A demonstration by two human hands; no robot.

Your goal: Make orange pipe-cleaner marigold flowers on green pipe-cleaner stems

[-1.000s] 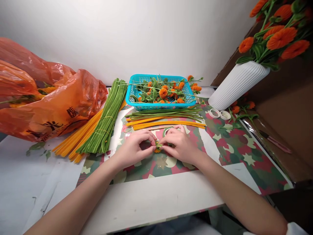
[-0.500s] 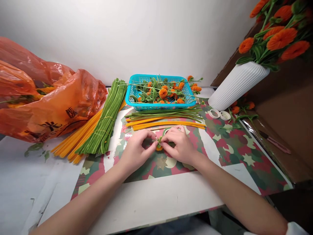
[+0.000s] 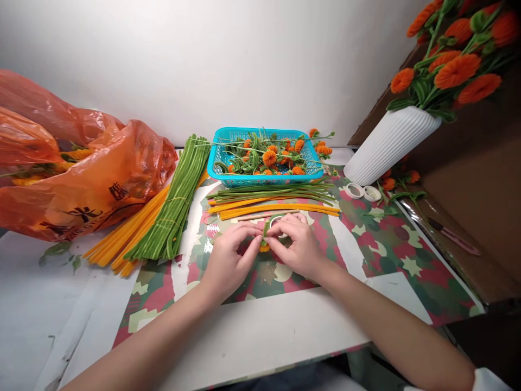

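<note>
The left hand [image 3: 230, 260] has its thumb and forefinger pinched at a small yellow-orange flower [image 3: 264, 248], held low between both hands over the bench [image 3: 260, 326]; a green strip [image 3: 266, 227] stands up from it. The right hand's [image 3: 297, 247] grip pinches the same piece from the other side – fingertips almost meeting hide the exact join. Working well here probably means steadying the base with one pinch and pressing the green snug with the other, lightly, so the pile isn't crushed.

Around them, an orange bag [image 3: 122, 174] slumps far left, beside a green bundle [image 3: 169, 212] lying across yellow stems [image 3: 106, 247]. Loose strips [image 3: 285, 208] lie just beyond the fingers – likely the nearest snag – before the blue basket [image 3: 264, 177]. A tape roll [image 3: 277, 219] sits partly behind the right hand; a white vase [image 3: 388, 144] leans rightmost.
</note>
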